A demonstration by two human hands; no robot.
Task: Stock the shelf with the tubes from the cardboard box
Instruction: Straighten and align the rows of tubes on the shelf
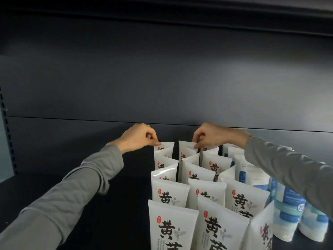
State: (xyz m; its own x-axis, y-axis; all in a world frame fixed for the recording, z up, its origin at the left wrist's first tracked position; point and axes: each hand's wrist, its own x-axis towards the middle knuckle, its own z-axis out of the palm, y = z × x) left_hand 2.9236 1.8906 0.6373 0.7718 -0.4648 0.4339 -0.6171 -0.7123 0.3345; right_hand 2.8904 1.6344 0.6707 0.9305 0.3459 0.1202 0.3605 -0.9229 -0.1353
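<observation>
Several white tubes with black characters and a red seal stand upright in rows on the dark shelf [108, 204]. My left hand [138, 137] pinches the top edge of the rearmost tube of the left row [164, 147]. My right hand [210, 135] pinches the top of the rearmost tube of the middle row [186, 147]. Both tubes stand at the back, close to the shelf's rear panel. The cardboard box is out of view.
White-and-blue tubes [288, 201] fill the shelf's right side, partly behind my right sleeve. One white tube [261, 230] leans at the front right. The dark rear panel [162, 87] rises behind the rows; a slotted upright [7, 134] runs down the left edge.
</observation>
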